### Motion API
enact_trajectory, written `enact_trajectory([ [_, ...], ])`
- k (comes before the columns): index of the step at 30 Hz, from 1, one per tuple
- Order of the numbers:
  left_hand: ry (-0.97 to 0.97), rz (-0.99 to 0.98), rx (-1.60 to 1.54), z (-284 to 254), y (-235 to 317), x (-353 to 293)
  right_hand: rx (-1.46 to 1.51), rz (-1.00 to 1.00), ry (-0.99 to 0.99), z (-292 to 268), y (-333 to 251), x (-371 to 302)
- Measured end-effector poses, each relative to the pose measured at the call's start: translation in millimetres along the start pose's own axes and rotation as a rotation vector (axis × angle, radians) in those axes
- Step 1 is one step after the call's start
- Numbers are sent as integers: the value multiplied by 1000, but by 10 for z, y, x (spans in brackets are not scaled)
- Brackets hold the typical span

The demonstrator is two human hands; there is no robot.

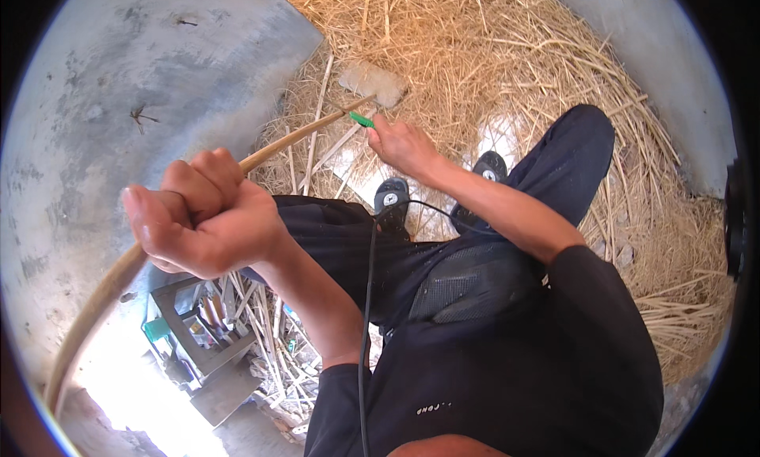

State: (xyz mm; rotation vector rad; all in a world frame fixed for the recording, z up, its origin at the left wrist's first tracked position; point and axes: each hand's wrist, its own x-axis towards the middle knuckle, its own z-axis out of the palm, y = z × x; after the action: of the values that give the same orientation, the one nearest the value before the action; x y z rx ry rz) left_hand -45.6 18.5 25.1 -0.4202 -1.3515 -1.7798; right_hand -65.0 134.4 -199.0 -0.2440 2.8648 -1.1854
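We are working beside a big, flat grey wall with dark patches on it. Around our feet, loose golden-yellow straw is covering much of the floor, looking dry, thin and scratchy. We are bending our knees in long, loose black cloth trousers, and we should be holding our legs out of the way of the work.

A long, round, pale-yellow pole, looking like wood or cane, is running across our left side and getting thin toward its far tip. The tip is showing over a rough, pale grey block, but we are not able to tell if they are touching.

Our left hand is making a tight fist, all its fingers curling round the pole. We should be gripping firmly, so the pole is not rolling or wobbling. Our right hand is curling its fingers closed round a short, smooth, bright green tool handle. The handle is sitting right beside the pole near its thin end; we are not seeing any blade clearly. If we are trimming, as it seems, we should be making small, light strokes, always away from our left hand
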Motion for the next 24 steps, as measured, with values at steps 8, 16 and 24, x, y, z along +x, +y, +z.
enact_trajectory([
  [8, 13, 27, 61, -137, -11, 75, 257, -93, 129, -531, -588, 41],
  [16, -46, -7, -14, 13, 35, -90, 23, 21, 75, -19, -65, 22],
  [24, -31, 24, -14, -73, 28, -42, 239, -369, 348, -505, -617, -106],
])
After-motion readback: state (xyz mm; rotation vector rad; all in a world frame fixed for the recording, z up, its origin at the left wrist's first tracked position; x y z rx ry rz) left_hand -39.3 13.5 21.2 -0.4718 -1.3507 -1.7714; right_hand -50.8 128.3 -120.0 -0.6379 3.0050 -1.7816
